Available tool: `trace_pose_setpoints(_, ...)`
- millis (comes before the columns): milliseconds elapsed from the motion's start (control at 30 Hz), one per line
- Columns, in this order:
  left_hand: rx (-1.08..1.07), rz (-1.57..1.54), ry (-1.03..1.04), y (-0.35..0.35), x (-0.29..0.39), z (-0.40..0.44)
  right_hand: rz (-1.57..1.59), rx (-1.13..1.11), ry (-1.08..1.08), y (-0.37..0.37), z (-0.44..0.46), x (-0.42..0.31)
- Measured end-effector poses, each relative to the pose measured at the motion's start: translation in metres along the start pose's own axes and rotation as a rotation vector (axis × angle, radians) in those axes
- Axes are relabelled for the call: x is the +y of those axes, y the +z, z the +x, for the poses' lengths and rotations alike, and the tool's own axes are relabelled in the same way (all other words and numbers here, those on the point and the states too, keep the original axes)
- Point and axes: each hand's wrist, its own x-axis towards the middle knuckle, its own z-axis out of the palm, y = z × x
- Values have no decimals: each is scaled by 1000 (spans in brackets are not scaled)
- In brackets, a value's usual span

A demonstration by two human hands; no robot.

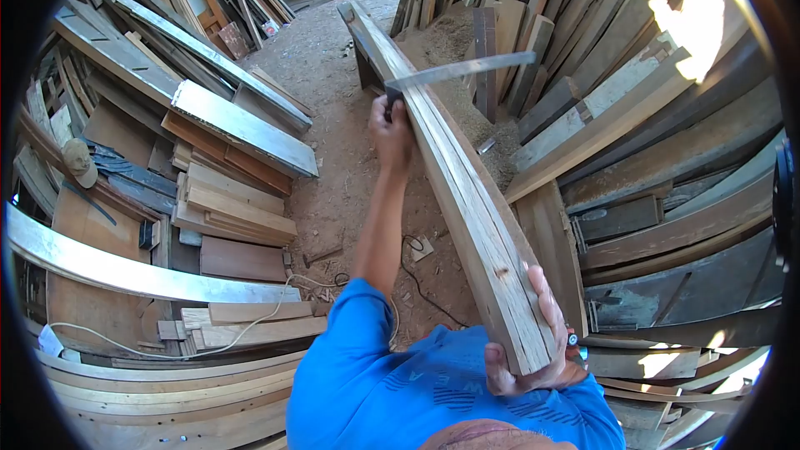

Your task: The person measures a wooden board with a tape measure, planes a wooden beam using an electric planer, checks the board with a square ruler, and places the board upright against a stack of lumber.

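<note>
While the timber beam [479, 225] runs from near right to far centre, left grip [392, 127] is closed around the dark handle of a metal blade tool [467, 72] at the beam's left side; blade crosses the far half. Looks like a square or saw, can't tell which. Right grip [556, 342] is clamped about the beam's near end, thumb left, fingers right.

To do this well, I'd say: handle snug to the side, blade flat and level, near end firm so the beam can't roll. Top face has long splits; best not to trust them as a reference edge.

Edges: blade tip overhangs right, towards the leaning boards [575, 0]. More room left, over bare floor [333, 158], up to the plank stack [237, 200]. Black cord [433, 298] lies near left, a likely foot snag.
</note>
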Motion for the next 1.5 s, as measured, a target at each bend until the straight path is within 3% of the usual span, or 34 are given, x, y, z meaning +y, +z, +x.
trace_pose_setpoints(167,28,68,80,-5,-103,95,24,7,71,3,-11,1)
trace_pose_setpoints(333,18,45,19,-1,-99,100,-12,46,148,2,-21,1)
trace_pose_setpoints(433,-2,20,-28,-4,-105,101,-82,75,312,1,-29,-15)
trace_pose_setpoints(567,-2,33,-32,-4,-110,102,-26,40,320,-7,-33,-10)
trace_pose_setpoints(833,2,6,-22,1,-101,95,132,117,181,6,-10,0)
trace_pose_setpoints(967,6,16,-8,-2,-108,97,43,66,292,2,-19,-10)
trace_pose_setpoints(1133,-25,-63,-40,-3,-65,59,3,64,242,-2,-13,-7)
trace_pose_setpoints(1267,-47,-136,-9,1,-12,0,10,76,356,0,-11,-17)
trace_pose_setpoints(1500,-17,-25,85,2,-3,-11,26,98,207,6,-12,-6)
